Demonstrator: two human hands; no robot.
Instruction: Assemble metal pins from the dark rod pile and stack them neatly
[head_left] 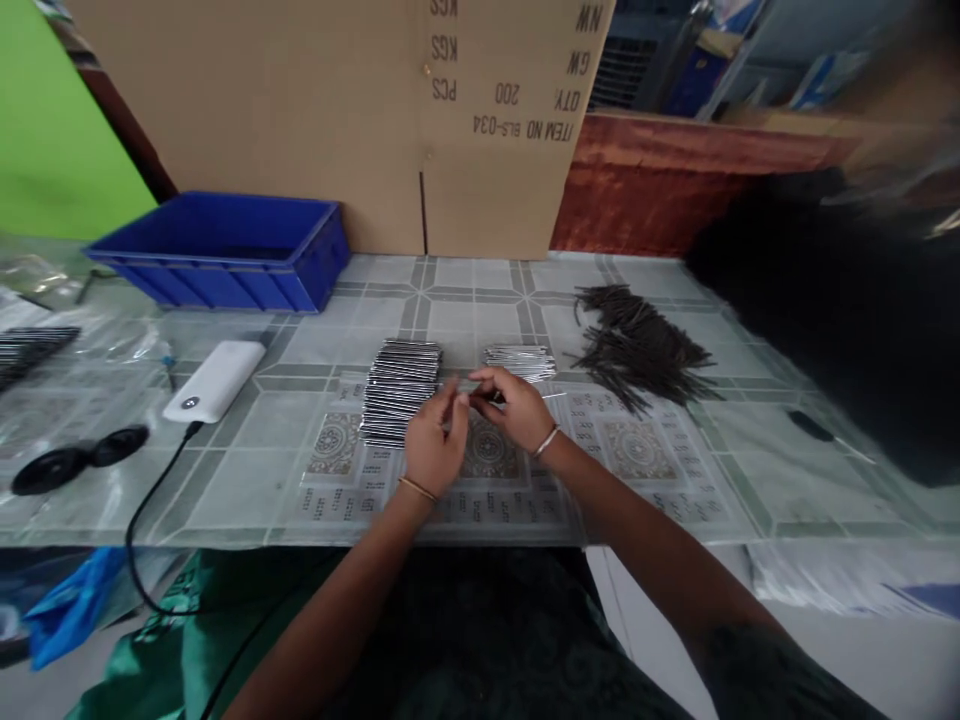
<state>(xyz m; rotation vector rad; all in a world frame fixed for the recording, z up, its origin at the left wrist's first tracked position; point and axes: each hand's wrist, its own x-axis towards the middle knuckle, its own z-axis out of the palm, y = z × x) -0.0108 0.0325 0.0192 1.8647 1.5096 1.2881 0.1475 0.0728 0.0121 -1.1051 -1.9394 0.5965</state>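
Observation:
My left hand (436, 440) and my right hand (517, 408) meet over the table, fingertips pinched close together. Something thin and dark shows at the right fingers, and a thin bright line sticks out beyond that hand; motion blur hides exactly what either hand holds. Just left of my hands lies a neat stack of thin black-and-silver rods (401, 390). Behind my right hand is a smaller bundle of bare silver rods (521, 360). Farther right, a loose heap of thin black tube-like strips (641, 340) is spread out.
A blue plastic bin (307, 262) stands at the back left, before a big cardboard sheet (300, 120). A white power bank (216, 380) with a black cable lies left, near a black two-lobed object (79, 460). Another person's dark head (840, 320) leans in at the right.

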